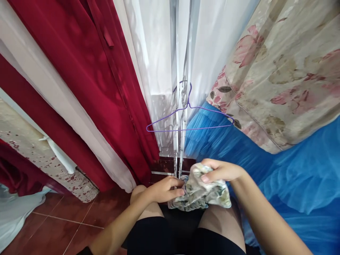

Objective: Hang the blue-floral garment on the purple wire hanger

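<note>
A crumpled piece of pale cloth with a green and yellowish print (205, 194) is bunched above my lap, between my two hands. My right hand (221, 171) pinches its upper part, thumb in front and fingers behind. At its left side, my left hand (167, 189) has thumb and fingers closed on the cloth's edge; some of those fingertips are hidden in the folds. What kind of garment or cloth it is cannot be made out. Just beyond hangs a bare purple wire hanger (190, 118).
White vertical straps or rails (182, 141) run down behind the hanger. Red curtains (106, 92) hang to the left, and floral fabric (268, 81) and blue fabric (300, 177) to the right. White fabric (156, 46) hangs at the back. Red tiles (77, 226) cover the floor.
</note>
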Action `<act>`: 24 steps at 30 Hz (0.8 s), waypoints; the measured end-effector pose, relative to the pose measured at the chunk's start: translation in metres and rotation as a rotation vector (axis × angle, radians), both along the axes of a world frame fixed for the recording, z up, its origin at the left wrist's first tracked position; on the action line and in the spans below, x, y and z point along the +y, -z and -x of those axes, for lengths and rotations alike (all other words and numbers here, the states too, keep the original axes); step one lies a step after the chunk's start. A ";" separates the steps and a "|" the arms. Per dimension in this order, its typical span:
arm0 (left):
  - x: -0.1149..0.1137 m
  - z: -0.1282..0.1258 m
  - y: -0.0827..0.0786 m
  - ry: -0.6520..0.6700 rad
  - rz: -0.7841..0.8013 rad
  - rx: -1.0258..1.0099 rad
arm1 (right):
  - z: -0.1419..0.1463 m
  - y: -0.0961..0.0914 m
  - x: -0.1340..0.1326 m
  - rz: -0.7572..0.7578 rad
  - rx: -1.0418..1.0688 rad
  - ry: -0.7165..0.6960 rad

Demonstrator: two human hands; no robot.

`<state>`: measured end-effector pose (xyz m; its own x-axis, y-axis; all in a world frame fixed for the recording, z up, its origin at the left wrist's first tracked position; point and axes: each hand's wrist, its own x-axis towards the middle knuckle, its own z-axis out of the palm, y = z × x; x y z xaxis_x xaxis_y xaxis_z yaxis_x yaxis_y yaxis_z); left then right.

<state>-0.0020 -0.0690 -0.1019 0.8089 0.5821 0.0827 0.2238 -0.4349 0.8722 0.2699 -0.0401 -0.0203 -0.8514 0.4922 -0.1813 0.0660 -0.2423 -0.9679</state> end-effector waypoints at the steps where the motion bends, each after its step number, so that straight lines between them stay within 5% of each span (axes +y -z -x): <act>1: -0.001 0.002 -0.001 -0.012 -0.015 0.007 | -0.008 -0.012 0.001 -0.034 -0.003 0.021; 5: -0.005 -0.004 -0.024 -0.152 -0.061 -0.134 | -0.017 -0.038 -0.002 -0.077 0.039 -0.036; 9: -0.017 -0.033 -0.048 -0.082 -0.100 -0.248 | 0.001 -0.039 -0.012 -0.120 0.025 -0.272; 13: -0.009 -0.040 -0.039 -0.002 -0.181 -0.266 | -0.008 -0.048 -0.022 -0.177 -0.050 -0.305; 19: 0.052 0.034 -0.014 -0.218 -0.355 0.156 | -0.057 -0.063 -0.015 -0.442 -0.336 0.136; 24: 0.092 0.090 -0.041 -0.544 -0.544 0.360 | -0.051 -0.031 0.023 -0.820 -0.516 0.600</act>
